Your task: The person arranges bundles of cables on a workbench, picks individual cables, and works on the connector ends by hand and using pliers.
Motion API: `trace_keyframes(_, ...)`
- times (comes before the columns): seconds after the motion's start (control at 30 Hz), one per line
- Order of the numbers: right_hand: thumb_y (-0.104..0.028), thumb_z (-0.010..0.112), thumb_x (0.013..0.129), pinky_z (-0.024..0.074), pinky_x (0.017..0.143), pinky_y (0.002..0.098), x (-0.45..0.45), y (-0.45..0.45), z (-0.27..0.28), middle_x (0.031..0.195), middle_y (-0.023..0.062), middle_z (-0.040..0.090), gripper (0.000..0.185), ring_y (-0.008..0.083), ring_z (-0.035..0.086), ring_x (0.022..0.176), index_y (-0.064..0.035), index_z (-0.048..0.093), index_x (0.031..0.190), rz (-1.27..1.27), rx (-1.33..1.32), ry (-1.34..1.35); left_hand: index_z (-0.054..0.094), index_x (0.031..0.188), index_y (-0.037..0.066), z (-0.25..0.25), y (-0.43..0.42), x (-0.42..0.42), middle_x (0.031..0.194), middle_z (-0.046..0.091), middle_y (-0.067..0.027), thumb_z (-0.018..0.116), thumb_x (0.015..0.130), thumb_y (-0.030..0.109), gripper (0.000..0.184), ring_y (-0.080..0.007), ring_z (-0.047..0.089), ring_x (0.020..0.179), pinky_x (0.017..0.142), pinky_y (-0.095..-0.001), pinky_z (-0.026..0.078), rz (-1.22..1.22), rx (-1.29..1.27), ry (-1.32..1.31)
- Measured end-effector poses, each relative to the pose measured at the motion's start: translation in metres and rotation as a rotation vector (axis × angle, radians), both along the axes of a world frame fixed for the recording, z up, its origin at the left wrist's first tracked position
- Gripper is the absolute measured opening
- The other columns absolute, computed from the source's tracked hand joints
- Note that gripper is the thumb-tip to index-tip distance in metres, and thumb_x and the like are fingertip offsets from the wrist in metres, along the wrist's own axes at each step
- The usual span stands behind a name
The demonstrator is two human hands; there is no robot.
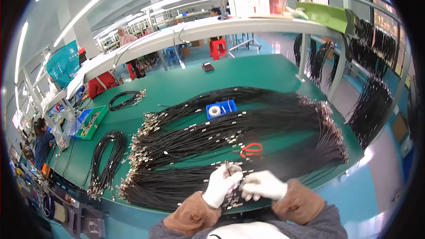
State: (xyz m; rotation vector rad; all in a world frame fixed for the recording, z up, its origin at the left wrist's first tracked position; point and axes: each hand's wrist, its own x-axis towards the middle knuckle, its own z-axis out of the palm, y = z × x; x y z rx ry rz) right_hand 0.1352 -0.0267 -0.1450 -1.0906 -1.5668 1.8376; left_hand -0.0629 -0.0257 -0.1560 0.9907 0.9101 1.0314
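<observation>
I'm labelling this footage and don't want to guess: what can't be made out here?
Head view, all of it:
- What the left hand may be pinching: too small, partly behind its fingers.
- Whether the right hand holds anything: blurred.
- Part of the nearest cable bundle: behind the hands.
- Any print on the white tags: too small.
- Markings on the red-and-black device: too small.

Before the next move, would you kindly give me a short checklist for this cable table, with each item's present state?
1. Left hand above the front cable bundle: ok.
2. Right hand's fingers secure on a cable: cannot tell, blurred.
3. Red-handled tool in sight beyond the hands: ok.
4. White roll inside the blue tray: ok.
5. Long bundles separate along their full length: not ok, they run together toward the right.
</observation>
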Motion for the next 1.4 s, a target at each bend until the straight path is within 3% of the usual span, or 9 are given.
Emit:
trace_keyframes(0.13,-0.012,0.061,0.091,0.0469,0.051,0.0181,-0.012,0.015,-0.026,0.082,0.0119,0.070,0.014,0.0124,0.064,0.067,0.0004,0.064,0.097,0.081,-0.124,0.080,0.060,0.100,0.000,-0.020,0.018,0.002,0.073,0.061,-0.0055,0.060,0.089,0.008,0.014,-0.0061,0.047,0.051,0.043,-0.0167,0.034,0.080,0.021,0.042)
trace_keyframes(0.3,-0.015,0.061,0.092,0.0456,0.048,0.0167,-0.004,0.026,-0.036,0.081,0.0097,0.070,0.018,0.0113,0.065,0.064,0.0011,0.064,0.099,0.039,-0.211,0.126,0.062,0.100,0.001,-0.031,0.031,-0.003,0.075,0.061,-0.0049,0.063,0.090,0.012,0.015,-0.0056,0.049,0.053,0.044,-0.0153,0.036,0.109,-0.186,-0.307)
trace_keyframes(0.43,-0.014,0.061,0.092,0.0430,0.046,0.0169,-0.014,0.031,-0.027,0.077,0.0097,0.069,0.015,0.0109,0.062,0.061,-0.0003,0.064,0.094,0.053,-0.216,0.098,0.063,0.095,0.002,-0.038,0.034,-0.006,0.072,0.061,-0.0043,0.063,0.091,0.014,0.013,-0.0053,0.048,0.052,0.043,-0.0149,0.034,0.046,-0.184,-0.108)
trace_keyframes(0.8,-0.014,0.062,0.089,0.0387,0.045,0.0161,-0.016,0.063,-0.017,0.072,0.0074,0.068,0.013,0.0100,0.060,0.058,-0.0016,0.065,0.088,0.008,-0.114,-0.209,0.063,0.093,0.002,-0.053,0.050,-0.011,0.068,0.061,-0.0031,0.065,0.090,0.017,0.016,-0.0046,0.046,0.048,0.039,-0.0154,0.031,0.110,-0.177,-0.076)
trace_keyframes(0.93,-0.014,0.062,0.089,0.0370,0.045,0.0158,-0.016,0.067,-0.038,0.073,0.0072,0.068,0.012,0.0096,0.060,0.058,-0.0024,0.065,0.089,-0.075,-0.056,0.041,0.062,0.093,0.000,-0.046,0.052,-0.013,0.072,0.064,-0.0063,0.060,0.093,0.012,0.012,-0.0057,0.049,0.048,0.039,-0.0151,0.032,0.088,-0.103,0.044)
trace_keyframes(1.1,-0.013,0.062,0.089,0.0369,0.045,0.0161,-0.016,0.063,-0.043,0.074,0.0072,0.068,0.011,0.0095,0.060,0.059,-0.0026,0.065,0.090,-0.124,-0.022,0.049,0.062,0.092,0.000,-0.044,0.056,-0.012,0.073,0.065,-0.0057,0.058,0.095,0.013,0.014,-0.0055,0.048,0.046,0.038,-0.0152,0.031,0.090,-0.132,-0.097)
trace_keyframes(1.27,-0.013,0.063,0.088,0.0374,0.044,0.0171,-0.015,0.063,-0.040,0.071,0.0033,0.066,0.008,0.0091,0.060,0.057,-0.0061,0.067,0.089,-0.118,-0.020,0.054,0.063,0.092,0.001,-0.045,0.057,-0.012,0.073,0.065,-0.0056,0.056,0.096,0.014,0.015,-0.0057,0.050,0.047,0.037,-0.0150,0.030,0.077,-0.107,-0.058)
trace_keyframes(1.4,-0.012,0.062,0.088,0.0377,0.045,0.0165,-0.015,0.062,-0.038,0.073,0.0067,0.067,0.011,0.0098,0.060,0.059,-0.0026,0.065,0.092,-0.121,-0.039,0.041,0.063,0.094,0.001,-0.049,0.057,-0.011,0.074,0.065,-0.0057,0.054,0.097,0.015,0.017,-0.0058,0.050,0.047,0.037,-0.0150,0.030,0.071,-0.104,-0.101)
